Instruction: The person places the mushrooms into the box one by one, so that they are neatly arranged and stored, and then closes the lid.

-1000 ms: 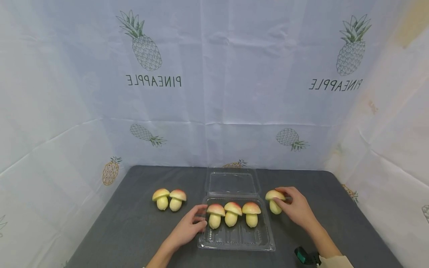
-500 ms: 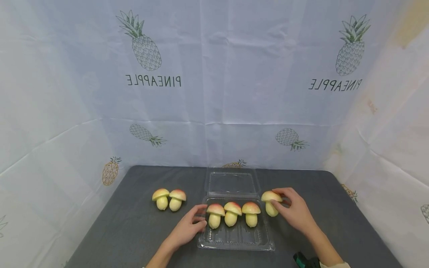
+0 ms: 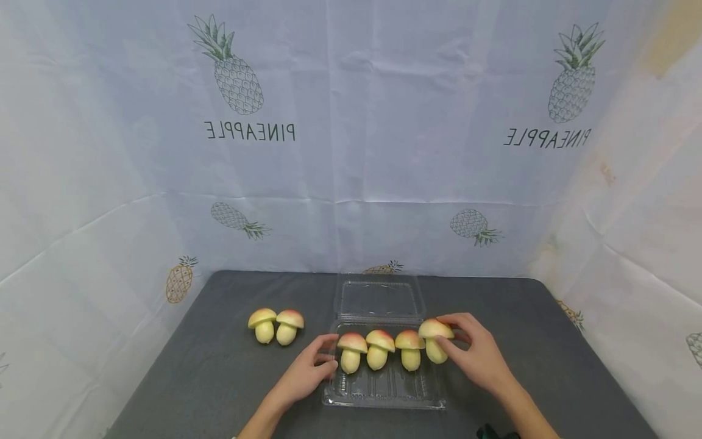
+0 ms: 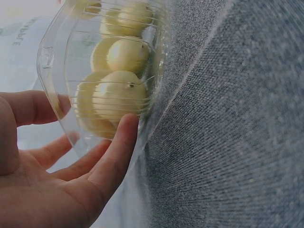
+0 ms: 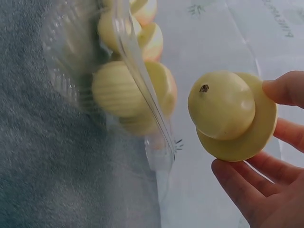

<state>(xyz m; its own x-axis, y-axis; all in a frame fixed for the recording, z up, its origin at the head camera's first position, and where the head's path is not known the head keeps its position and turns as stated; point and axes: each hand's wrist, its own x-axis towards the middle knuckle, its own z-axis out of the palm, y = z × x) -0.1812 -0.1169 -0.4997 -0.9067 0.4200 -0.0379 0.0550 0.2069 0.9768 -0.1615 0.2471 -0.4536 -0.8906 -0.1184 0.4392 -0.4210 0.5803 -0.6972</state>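
Note:
In the head view my right hand pinches a toy mushroom by its cap, over the right rim of a clear plastic box. The right wrist view shows this mushroom raised beside the box wall, stem end toward the camera. Three similar mushrooms, with red-tinged yellow caps and pale stems, stand in a row inside; the middle one tilts slightly. At the box's left side rests my left hand, its loosely bent fingers touching the clear wall around the nearest mushroom.
Two more mushrooms, one on the left and one beside it, lie on the dark grey table. Behind the box its hinged clear lid lies folded back. A pineapple-print cloth hangs around the table.
My right hand has carried its mushroom leftward, from beside the box to over its right rim. The left hand has stayed at the box's left side.

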